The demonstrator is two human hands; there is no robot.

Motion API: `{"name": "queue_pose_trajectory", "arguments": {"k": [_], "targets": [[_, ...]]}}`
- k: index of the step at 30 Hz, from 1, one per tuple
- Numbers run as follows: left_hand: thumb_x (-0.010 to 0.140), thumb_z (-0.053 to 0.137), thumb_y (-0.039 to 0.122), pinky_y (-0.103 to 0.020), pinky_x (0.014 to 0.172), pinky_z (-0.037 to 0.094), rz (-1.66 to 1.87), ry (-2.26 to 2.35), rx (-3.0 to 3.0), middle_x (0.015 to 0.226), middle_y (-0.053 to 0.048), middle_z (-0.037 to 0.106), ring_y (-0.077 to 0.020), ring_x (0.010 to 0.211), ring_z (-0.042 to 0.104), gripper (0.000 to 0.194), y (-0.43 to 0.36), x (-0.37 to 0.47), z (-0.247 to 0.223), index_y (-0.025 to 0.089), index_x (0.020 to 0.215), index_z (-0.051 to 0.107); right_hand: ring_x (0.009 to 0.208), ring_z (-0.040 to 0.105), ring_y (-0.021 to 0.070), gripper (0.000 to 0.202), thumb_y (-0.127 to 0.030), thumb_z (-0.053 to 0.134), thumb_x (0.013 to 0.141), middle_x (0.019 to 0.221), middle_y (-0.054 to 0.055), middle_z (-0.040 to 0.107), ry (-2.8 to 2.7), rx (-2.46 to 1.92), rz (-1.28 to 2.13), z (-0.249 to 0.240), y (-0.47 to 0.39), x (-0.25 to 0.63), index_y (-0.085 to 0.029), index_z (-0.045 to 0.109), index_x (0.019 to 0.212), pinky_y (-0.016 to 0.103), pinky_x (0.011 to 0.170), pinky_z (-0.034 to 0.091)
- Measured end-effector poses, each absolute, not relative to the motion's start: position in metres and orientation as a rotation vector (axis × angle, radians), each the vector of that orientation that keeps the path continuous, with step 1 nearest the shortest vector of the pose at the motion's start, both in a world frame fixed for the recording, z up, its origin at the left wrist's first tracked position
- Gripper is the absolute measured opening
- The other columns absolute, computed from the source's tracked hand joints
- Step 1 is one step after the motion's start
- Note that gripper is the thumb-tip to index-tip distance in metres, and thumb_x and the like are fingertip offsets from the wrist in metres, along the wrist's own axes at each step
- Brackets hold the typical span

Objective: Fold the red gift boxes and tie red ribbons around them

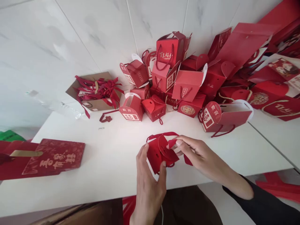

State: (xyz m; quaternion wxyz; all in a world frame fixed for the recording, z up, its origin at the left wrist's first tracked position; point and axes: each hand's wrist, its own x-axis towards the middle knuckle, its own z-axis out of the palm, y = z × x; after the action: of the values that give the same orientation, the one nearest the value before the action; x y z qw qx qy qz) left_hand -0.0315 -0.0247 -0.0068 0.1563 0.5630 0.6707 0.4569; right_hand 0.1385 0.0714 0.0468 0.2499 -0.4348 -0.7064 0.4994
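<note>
One small red box (153,154), held near the middle of the table's (107,162) front edge.
From my remote seat I see the left hand (150,182) gripping it between thumb and fingers, while the right hand (199,153) pinches a red ribbon (172,143) at the curved flaps (162,143). I can't tell whether the box rests on the table or is lifted just off it. My worry is the ribbon: a length of it lies along the box's far side, and a hard, uneven pull could, I judge, twist it or tear the card. Too tight a left grip might buckle the walls; too loose, and the flaps might spring apart. Other red boxes (153,108) stand well apart, toward the back edge, so a knock there seems unlikely.
</note>
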Motion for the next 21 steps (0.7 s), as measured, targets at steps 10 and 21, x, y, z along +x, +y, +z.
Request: {"name": "queue_pose_trajectory", "arguments": {"k": [10,21], "targets": [[0.095,0.062,0.04,-0.032,0.079,0.061,1.529,1.924,1.026,0.11,-0.006,0.06,-0.0187,0.093,0.066,0.047,-0.038,-0.032,-0.011,0.033,0.139,0.047,0.079,0.076,0.0236,0.024,-0.028,0.049,0.105,0.1,0.008,0.078,-2.386,-0.994,0.674,0.021,0.023,0.129,-0.018,0.065,0.121,0.034,0.067,0.059],[0.092,0.064,0.044,-0.026,0.055,0.056,1.548,1.763,0.631,0.094,-0.003,0.068,-0.0141,0.064,0.064,0.056,-0.031,-0.035,0.01,0.032,0.143,0.042,0.049,0.042,0.0112,0.016,-0.035,0.05,0.101,0.062,-0.005,0.054,-2.194,-0.954,1.554,0.04,0.029,0.154,-0.023,0.061,0.097,0.022,0.048,0.037]]}}
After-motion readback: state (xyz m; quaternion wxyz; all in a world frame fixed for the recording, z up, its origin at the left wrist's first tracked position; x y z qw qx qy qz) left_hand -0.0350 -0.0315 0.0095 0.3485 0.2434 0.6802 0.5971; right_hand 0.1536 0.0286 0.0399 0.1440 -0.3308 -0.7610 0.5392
